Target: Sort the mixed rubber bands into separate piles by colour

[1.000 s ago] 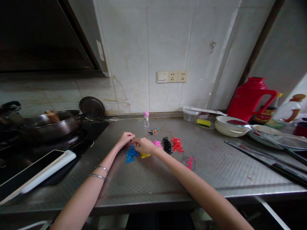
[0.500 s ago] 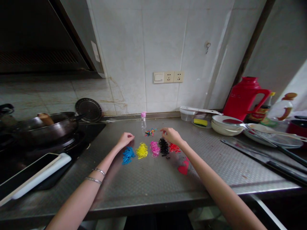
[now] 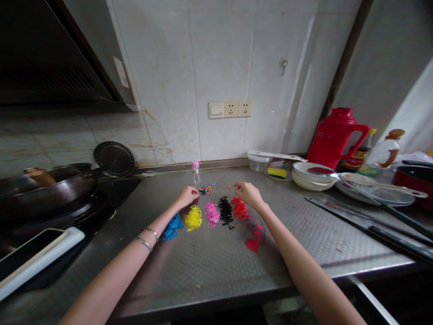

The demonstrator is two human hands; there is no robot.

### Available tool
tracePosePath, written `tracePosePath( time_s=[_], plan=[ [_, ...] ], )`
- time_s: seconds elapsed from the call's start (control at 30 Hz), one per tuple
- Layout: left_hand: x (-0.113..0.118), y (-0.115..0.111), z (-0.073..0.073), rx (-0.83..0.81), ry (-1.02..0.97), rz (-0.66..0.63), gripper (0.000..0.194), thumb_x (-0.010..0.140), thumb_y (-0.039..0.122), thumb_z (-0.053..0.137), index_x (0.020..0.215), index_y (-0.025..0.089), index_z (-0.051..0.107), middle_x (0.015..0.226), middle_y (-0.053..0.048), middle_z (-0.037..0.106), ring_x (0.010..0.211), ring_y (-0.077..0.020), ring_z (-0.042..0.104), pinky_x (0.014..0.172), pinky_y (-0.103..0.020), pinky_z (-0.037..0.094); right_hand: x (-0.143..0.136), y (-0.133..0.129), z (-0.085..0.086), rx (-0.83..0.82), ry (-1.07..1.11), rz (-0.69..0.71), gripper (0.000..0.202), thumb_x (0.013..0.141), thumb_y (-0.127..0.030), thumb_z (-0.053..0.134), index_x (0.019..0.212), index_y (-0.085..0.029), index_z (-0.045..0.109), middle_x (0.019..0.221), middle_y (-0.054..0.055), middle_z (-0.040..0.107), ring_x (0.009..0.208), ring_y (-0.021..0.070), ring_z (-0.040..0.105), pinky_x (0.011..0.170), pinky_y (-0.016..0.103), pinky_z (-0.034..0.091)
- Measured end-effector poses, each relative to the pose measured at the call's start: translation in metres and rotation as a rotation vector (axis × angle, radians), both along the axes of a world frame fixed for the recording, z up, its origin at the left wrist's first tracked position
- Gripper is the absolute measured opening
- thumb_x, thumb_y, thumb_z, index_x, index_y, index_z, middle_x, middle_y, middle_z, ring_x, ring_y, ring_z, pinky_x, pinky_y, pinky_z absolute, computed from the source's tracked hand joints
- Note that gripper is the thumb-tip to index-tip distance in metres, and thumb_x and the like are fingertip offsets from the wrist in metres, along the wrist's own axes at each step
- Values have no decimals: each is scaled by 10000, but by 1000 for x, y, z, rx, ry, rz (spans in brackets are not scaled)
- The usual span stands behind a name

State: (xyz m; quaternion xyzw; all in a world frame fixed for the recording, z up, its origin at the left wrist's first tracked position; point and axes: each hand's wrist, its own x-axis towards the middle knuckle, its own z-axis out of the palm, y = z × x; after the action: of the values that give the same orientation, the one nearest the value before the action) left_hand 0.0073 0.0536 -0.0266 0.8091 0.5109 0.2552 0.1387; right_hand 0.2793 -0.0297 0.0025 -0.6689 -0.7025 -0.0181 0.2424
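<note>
Small rubber bands lie in colour piles on the metal counter (image 3: 203, 271): blue bands (image 3: 172, 226), yellow bands (image 3: 193, 218), pink bands (image 3: 212, 214), black bands (image 3: 225, 211) and red bands (image 3: 240, 208). Behind these is a smaller mixed-colour pile (image 3: 207, 189). My left hand (image 3: 188, 197) is closed in a pinch at the left edge of the mixed pile. Just behind the red bands, my right hand (image 3: 249, 195) has its fingers curled together. What either hand holds, if anything, is too small to make out.
A small pink-capped bottle (image 3: 195, 172) stands near the wall. On the left are a pan (image 3: 64, 192) on the stove and a phone-like device (image 3: 40, 257). Bowls (image 3: 313, 177), a red thermos (image 3: 333, 140) and a long dark utensil (image 3: 338, 214) occupy the right. A red heart-shaped piece (image 3: 253, 239) lies in front.
My left hand has moved right, up to the mixed pile. My right hand has drawn away from that pile toward the right, uncovering more of the black and red bands. The view has shifted slightly.
</note>
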Motion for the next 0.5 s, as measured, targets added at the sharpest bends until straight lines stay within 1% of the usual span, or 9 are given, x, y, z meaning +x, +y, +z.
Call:
tracePosePath(
  time_s=[0.13,0.27,0.4,0.5],
  plan=[
    [9,5,0,13,32,45,204,658,273,529,706,146,681,670,-58,643,596,-139,547,559,-227,371,0,-3,1,-14,-46,-10,315,760,-243,404,1011,-245,594,926,40,642,845,173,573,663,238,399],
    [14,4,2,11,70,86,180,647,229,530,688,143,682,671,-62,645,587,-134,543,555,-222,372,-1,-5,3,-36,-54,-10,322,765,-245,403,1032,-254,583,946,34,639,849,168,573,670,236,404],
    [12,2,7,-5,87,87,191,654,244,525,670,136,680,624,-59,637,556,-129,539,522,-214,357,-1,-6,3,-27,-54,-10,314,764,-247,401,1016,-258,588,952,29,639,841,166,575,654,231,403],
    [6,1,15,14,108,95,194,646,247,529,652,124,679,611,-68,635,547,-130,538,513,-214,348,0,-6,2,-15,-56,-14,312,763,-257,402,1014,-257,589,938,30,642,846,169,571,662,235,401]
  ],
)
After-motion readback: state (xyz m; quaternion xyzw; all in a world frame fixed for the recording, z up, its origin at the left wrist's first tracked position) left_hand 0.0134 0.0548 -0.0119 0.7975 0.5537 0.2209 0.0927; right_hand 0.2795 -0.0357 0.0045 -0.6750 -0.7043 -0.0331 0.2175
